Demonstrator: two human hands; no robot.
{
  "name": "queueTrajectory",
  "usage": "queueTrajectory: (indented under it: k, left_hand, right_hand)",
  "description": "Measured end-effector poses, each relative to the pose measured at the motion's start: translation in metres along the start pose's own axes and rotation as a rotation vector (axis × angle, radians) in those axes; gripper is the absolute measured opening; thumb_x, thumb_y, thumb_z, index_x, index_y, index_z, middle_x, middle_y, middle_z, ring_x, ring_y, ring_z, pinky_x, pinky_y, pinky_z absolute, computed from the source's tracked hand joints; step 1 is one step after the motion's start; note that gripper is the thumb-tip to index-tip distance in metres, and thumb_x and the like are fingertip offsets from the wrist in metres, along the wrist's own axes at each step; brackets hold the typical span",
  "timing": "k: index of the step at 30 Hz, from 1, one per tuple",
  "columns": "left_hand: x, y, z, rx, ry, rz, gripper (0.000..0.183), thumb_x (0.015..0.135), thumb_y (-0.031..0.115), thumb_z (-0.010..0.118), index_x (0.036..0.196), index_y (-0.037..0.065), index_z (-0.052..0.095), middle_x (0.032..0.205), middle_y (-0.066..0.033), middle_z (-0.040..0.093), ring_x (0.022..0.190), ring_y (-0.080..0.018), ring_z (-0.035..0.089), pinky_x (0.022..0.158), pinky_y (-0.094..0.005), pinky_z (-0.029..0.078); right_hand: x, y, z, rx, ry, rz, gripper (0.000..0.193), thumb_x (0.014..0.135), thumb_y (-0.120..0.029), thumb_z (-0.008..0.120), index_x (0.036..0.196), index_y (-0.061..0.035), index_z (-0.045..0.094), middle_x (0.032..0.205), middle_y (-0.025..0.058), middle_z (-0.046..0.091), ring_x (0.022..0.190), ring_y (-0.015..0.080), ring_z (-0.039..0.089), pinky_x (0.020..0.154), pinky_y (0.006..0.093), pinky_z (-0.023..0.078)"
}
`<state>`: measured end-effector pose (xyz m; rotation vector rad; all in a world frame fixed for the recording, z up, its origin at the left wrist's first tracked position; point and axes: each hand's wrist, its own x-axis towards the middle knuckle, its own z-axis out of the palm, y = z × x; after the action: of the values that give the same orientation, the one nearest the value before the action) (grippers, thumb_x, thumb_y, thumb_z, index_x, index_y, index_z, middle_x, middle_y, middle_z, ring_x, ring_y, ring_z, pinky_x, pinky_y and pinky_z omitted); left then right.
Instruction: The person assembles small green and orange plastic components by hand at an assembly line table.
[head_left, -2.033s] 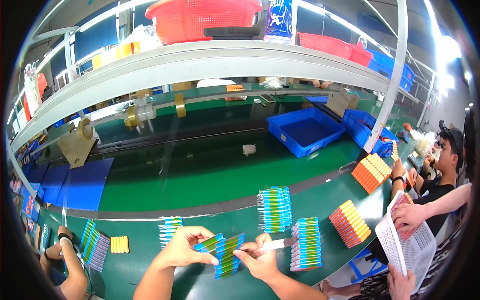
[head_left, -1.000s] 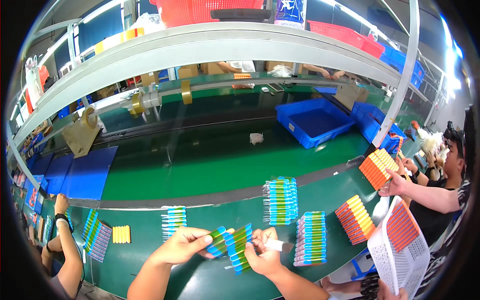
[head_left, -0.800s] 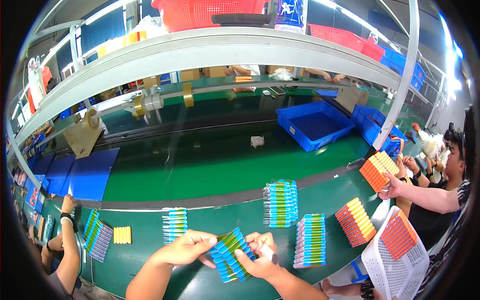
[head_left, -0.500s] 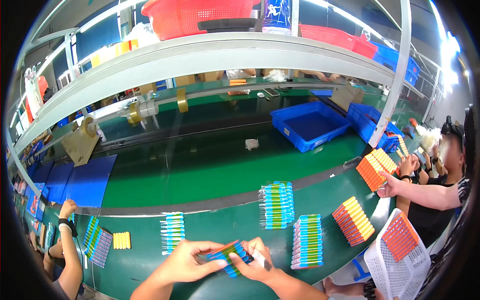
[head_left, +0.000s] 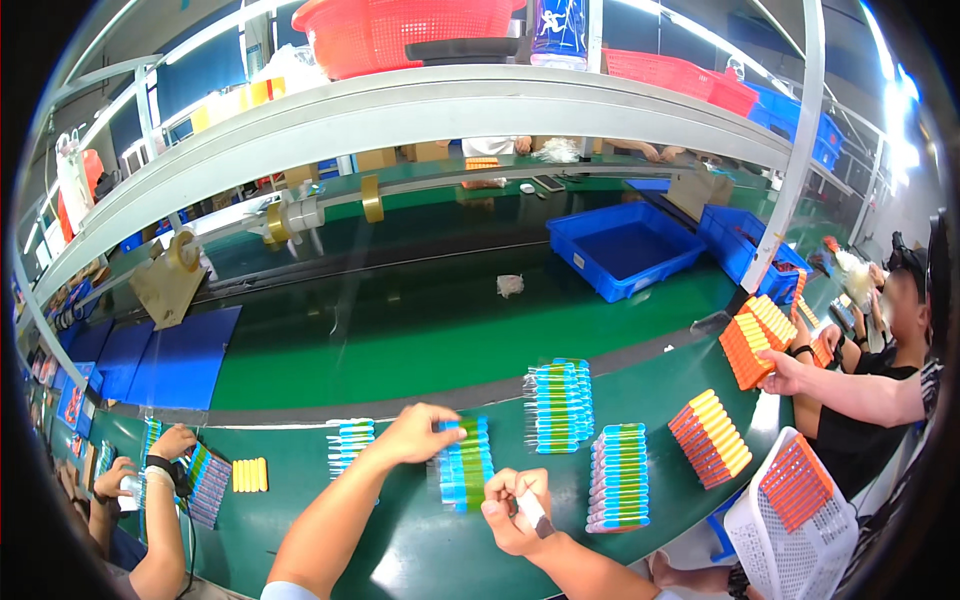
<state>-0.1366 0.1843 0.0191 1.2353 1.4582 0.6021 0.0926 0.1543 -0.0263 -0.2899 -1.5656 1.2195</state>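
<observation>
My left hand (head_left: 422,437) reaches over a bundle of slim blue-and-green sticks (head_left: 465,470), its thumb and fingers pinched at the upper left edge. The bundle's left side looks blurred. Close by on the right, my right hand (head_left: 518,512) is raised above the bench with curled fingers around a small white strip with a brownish end (head_left: 533,512); its exact kind is unclear. Similar blue-and-green stacks lie around my hands: one behind my left forearm (head_left: 350,445), one farther off (head_left: 560,405) and one to the right (head_left: 618,478).
Orange-and-yellow stick stacks (head_left: 710,438) lie to the right, near a white basket (head_left: 790,530). A blue tray (head_left: 625,250) stands on the far green surface. A metal shelf (head_left: 430,105) spans above. Co-workers' hands (head_left: 785,372) work at right and left (head_left: 172,442).
The bundle, held between both hands before, now lies on the bench. My left hand has moved up and over it; my right hand has drawn apart, still with the white strip.
</observation>
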Motion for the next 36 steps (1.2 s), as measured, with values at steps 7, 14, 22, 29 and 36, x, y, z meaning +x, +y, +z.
queueTrajectory:
  k: [7, 14, 22, 29, 36]
  left_hand:
    - [-0.034, 0.002, -0.011, 0.491, 0.791, 0.554, 0.065, 0.078, 0.030, 0.082, 0.132, 0.002, 0.060, 0.136, -0.0189, 0.058, 0.130, -0.0366, 0.050, 0.108, -0.0426, 0.041]
    - [-0.141, -0.078, -0.004, 1.028, 0.597, 0.159, 0.057, 0.068, 0.037, 0.088, 0.113, 0.005, 0.072, 0.132, -0.0181, 0.060, 0.129, -0.0371, 0.049, 0.106, -0.0550, 0.029]
    - [-0.135, -0.053, 0.036, 0.869, 0.382, 0.321, 0.039, 0.080, 0.030, 0.080, 0.113, 0.010, 0.074, 0.134, -0.0121, 0.056, 0.114, -0.0320, 0.053, 0.092, -0.0429, 0.042]
    - [-0.126, -0.084, 0.027, 0.712, 0.468, 0.505, 0.028, 0.082, 0.015, 0.076, 0.109, 0.012, 0.074, 0.126, -0.0010, 0.068, 0.105, -0.0237, 0.062, 0.092, -0.0381, 0.047]
    - [-0.119, -0.098, 0.028, 0.697, 0.563, 0.550, 0.031, 0.080, 0.026, 0.080, 0.108, 0.014, 0.075, 0.126, 0.0026, 0.067, 0.108, -0.0205, 0.059, 0.090, -0.0378, 0.043]
  right_hand:
    - [0.001, -0.011, -0.002, -0.035, -0.002, 0.067, 0.045, 0.089, -0.003, 0.071, 0.099, -0.0088, 0.027, 0.074, 0.0062, 0.052, 0.060, 0.0080, 0.043, 0.048, 0.0239, 0.037]
    - [0.015, -0.007, 0.000, -0.427, 0.049, -0.077, 0.048, 0.084, -0.015, 0.080, 0.096, -0.0063, 0.034, 0.069, 0.0060, 0.056, 0.050, 0.0162, 0.052, 0.045, 0.0297, 0.042]
    - [0.033, -0.053, -0.015, -0.785, 0.042, 0.232, 0.053, 0.084, -0.034, 0.080, 0.103, -0.0001, 0.044, 0.072, 0.0105, 0.063, 0.057, 0.0314, 0.067, 0.049, 0.0410, 0.050]
    - [0.011, -0.086, -0.004, -1.135, -0.617, 0.658, 0.028, 0.087, -0.018, 0.073, 0.094, -0.0002, 0.052, 0.069, 0.0083, 0.063, 0.058, 0.0241, 0.065, 0.053, 0.0404, 0.049]
    - [0.003, -0.093, 0.003, -1.165, -0.291, 0.699, 0.058, 0.084, -0.044, 0.075, 0.123, -0.0047, 0.058, 0.076, 0.0196, 0.069, 0.069, 0.0408, 0.067, 0.063, 0.0476, 0.052]
